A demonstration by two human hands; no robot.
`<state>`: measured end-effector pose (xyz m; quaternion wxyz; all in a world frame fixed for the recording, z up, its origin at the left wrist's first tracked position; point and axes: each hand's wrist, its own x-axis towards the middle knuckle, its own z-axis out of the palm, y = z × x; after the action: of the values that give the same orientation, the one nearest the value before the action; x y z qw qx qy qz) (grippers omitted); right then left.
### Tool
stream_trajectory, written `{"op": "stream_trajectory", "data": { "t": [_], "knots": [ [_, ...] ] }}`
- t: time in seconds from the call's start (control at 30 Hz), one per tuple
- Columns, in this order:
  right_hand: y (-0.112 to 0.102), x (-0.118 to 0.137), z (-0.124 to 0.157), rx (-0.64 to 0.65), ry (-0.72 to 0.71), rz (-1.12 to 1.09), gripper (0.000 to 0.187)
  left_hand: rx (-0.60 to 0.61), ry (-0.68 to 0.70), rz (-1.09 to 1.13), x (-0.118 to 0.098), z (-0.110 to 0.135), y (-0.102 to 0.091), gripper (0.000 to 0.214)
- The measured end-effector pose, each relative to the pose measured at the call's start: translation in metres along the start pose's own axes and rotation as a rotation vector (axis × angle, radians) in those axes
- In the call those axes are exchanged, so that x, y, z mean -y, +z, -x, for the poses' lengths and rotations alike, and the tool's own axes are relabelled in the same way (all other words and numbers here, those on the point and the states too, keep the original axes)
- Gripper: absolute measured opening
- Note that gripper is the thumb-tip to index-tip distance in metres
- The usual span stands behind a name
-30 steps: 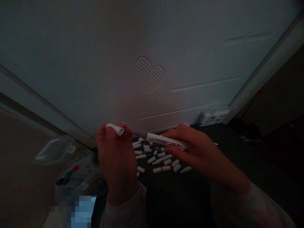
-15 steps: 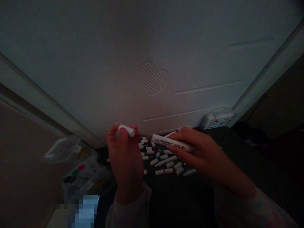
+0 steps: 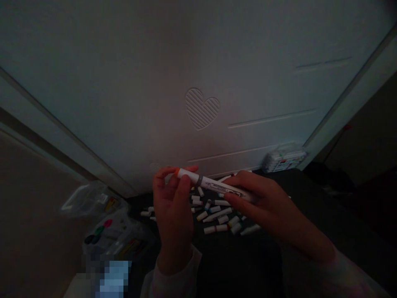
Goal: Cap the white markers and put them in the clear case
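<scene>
My right hand (image 3: 260, 194) grips the body of a white marker (image 3: 218, 187) with dark printing on its side. At the marker's left end sits a white cap (image 3: 188, 176) with an orange tip, pinched between the thumb and fingers of my left hand (image 3: 173, 207). The cap meets the grey collar of the marker, in line with the body. Below both hands, several white markers and loose caps (image 3: 215, 229) lie scattered on a dark surface. Part of this pile is hidden behind my hands.
A clear plastic case (image 3: 107, 236) with a raised lid and a few coloured marker ends stands at the left. Another clear case (image 3: 285, 157) is at the back right, against a pale panel (image 3: 139, 82) with a heart relief (image 3: 202, 109). A pixelated bright patch lies lower left.
My left hand has moved right with the cap, closing the gap over the marker's tip. The cap now meets the marker's collar. My right hand has barely moved.
</scene>
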<state>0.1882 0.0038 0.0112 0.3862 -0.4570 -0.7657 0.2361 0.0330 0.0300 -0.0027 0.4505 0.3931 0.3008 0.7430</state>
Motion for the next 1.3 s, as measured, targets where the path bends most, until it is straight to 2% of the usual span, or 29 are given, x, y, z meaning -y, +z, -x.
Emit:
{"op": "stream_trajectory", "data": {
  "t": [0.13, 0.2, 0.27, 0.4, 0.47, 0.67, 0.77, 0.87, 0.93, 1.0, 1.1, 1.3],
  "knots": [
    [-0.003, 0.000, 0.001, 0.029, 0.025, -0.076, 0.016, -0.077, 0.007, -0.051, -0.003, -0.002, -0.002, 0.010],
    [-0.005, 0.000, 0.002, 0.055, 0.055, -0.114, 0.017, -0.065, -0.004, -0.103, -0.005, -0.003, -0.005, 0.013],
    [-0.007, 0.000, 0.002, 0.083, 0.098, -0.148, 0.020, 0.008, -0.019, -0.128, -0.008, -0.003, -0.011, 0.009],
    [-0.011, -0.001, 0.003, 0.122, 0.174, -0.181, 0.026, 0.161, -0.065, -0.248, -0.015, -0.002, -0.024, 0.017],
    [-0.014, -0.002, 0.004, 0.116, 0.200, -0.187, 0.027, 0.227, -0.077, -0.336, -0.019, -0.001, -0.027, 0.012],
    [-0.021, -0.004, 0.006, 0.078, 0.222, -0.141, 0.023, 0.295, -0.157, -0.486, -0.028, 0.000, -0.022, 0.011],
    [-0.019, -0.004, 0.006, 0.161, 0.216, -0.113, 0.023, 0.354, -0.239, -0.459, -0.029, 0.001, -0.022, 0.010],
    [-0.013, 0.000, 0.004, 0.290, 0.173, -0.078, 0.021, 0.435, -0.338, -0.523, -0.029, 0.004, -0.023, 0.014],
    [-0.009, 0.002, 0.003, 0.336, 0.141, -0.051, 0.021, 0.455, -0.307, -0.609, -0.031, 0.006, -0.022, 0.017],
    [-0.007, 0.002, 0.003, 0.352, 0.125, -0.037, 0.022, 0.479, -0.217, -0.724, -0.033, 0.008, -0.020, 0.019],
    [-0.009, 0.001, 0.004, 0.381, 0.138, -0.017, 0.021, 0.579, -0.122, -0.894, -0.035, 0.012, -0.018, 0.019],
    [-0.017, 0.000, 0.008, 0.384, 0.156, 0.060, 0.019, 0.754, -0.106, -1.004, -0.028, 0.017, -0.022, 0.026]
  ]
}}
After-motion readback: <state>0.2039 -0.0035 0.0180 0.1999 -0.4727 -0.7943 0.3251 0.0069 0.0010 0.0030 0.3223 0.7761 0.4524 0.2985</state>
